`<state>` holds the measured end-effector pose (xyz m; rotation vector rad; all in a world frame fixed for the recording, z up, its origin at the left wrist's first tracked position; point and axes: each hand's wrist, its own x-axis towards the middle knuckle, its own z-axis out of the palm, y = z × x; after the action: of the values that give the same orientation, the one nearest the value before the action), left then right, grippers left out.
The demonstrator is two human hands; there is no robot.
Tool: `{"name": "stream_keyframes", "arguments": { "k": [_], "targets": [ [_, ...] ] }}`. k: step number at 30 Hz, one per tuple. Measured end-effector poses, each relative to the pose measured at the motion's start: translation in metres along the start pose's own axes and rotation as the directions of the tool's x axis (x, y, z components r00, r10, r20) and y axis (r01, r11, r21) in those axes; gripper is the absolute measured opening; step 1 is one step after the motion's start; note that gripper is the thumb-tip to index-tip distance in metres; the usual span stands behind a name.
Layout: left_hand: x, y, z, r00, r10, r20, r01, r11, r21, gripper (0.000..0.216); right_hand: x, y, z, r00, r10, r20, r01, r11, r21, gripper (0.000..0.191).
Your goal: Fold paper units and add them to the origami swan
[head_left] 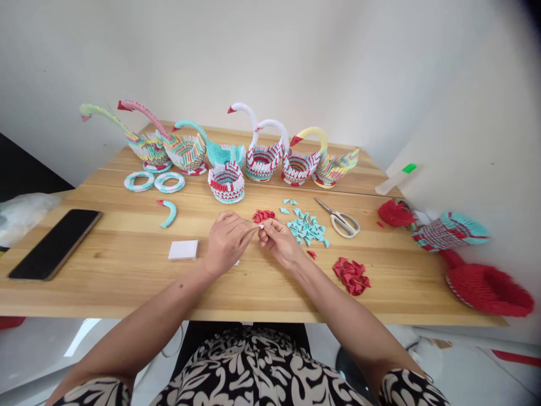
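Observation:
My left hand (229, 238) and my right hand (279, 242) meet above the middle of the table. Between their closed fingertips is a small white paper piece (261, 226), mostly covered by the fingers. Just behind it lies a pile of folded red paper pieces (264, 215). Many folded turquoise paper pieces (307, 228) are spread to the right of my right hand. A second heap of red folded pieces (351, 276) sits nearer the front edge. A stack of small white paper sheets (183, 250) rests left of my left hand.
Folded-paper swans (186, 153) and a round paper basket (227, 183) stand along the back. Two paper rings (139, 181), a curved turquoise neck (170, 214) and a phone (54, 244) lie left. Scissors (344, 224) lie right, with a red paper swan (486, 287) beyond.

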<state>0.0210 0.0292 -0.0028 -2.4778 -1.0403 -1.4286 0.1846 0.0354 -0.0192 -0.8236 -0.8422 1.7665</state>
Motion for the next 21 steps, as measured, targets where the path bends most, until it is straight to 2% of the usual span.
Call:
{"name": "stream_keyframes", "arguments": {
  "k": [7, 9, 11, 13, 15, 17, 21],
  "targets": [
    [-0.0016, 0.0018, 0.0024, 0.999, 0.028, 0.02, -0.029, 0.999, 0.038, 0.013, 0.0012, 0.0009, -0.0008, 1.0, 0.019, 0.016, -0.019, 0.999, 0.033, 0.04],
    [-0.0015, 0.003, 0.0024, 0.999, -0.02, 0.047, 0.021, 1.0, -0.019, 0.014, 0.0012, 0.0004, -0.0005, 1.0, 0.027, 0.015, -0.028, 0.998, 0.047, 0.041],
    [-0.0012, 0.0037, 0.0024, 0.99, -0.128, 0.065, 0.136, 0.982, -0.13, 0.015, 0.0009, -0.0006, -0.0001, 0.999, 0.039, 0.021, -0.04, 0.997, 0.063, 0.041],
    [-0.0011, 0.0035, 0.0027, 0.956, -0.28, 0.089, 0.293, 0.92, -0.26, 0.016, 0.0004, -0.0018, 0.0002, 0.998, 0.05, 0.034, -0.052, 0.996, 0.069, 0.04],
    [-0.0011, 0.0023, 0.0033, 0.915, -0.381, 0.132, 0.403, 0.845, -0.351, 0.019, 0.0, -0.0025, 0.0002, 0.998, 0.056, 0.042, -0.059, 0.996, 0.063, 0.039],
    [-0.0009, 0.0006, 0.0036, 0.902, -0.395, 0.176, 0.432, 0.817, -0.381, 0.022, -0.0002, -0.0025, -0.0002, 0.997, 0.058, 0.043, -0.06, 0.997, 0.052, 0.038],
    [0.001, -0.0023, 0.0026, 0.92, -0.331, 0.208, 0.387, 0.847, -0.364, 0.028, -0.0002, -0.0017, -0.0016, 0.997, 0.059, 0.054, -0.061, 0.998, 0.033, 0.036]
  ]
}}
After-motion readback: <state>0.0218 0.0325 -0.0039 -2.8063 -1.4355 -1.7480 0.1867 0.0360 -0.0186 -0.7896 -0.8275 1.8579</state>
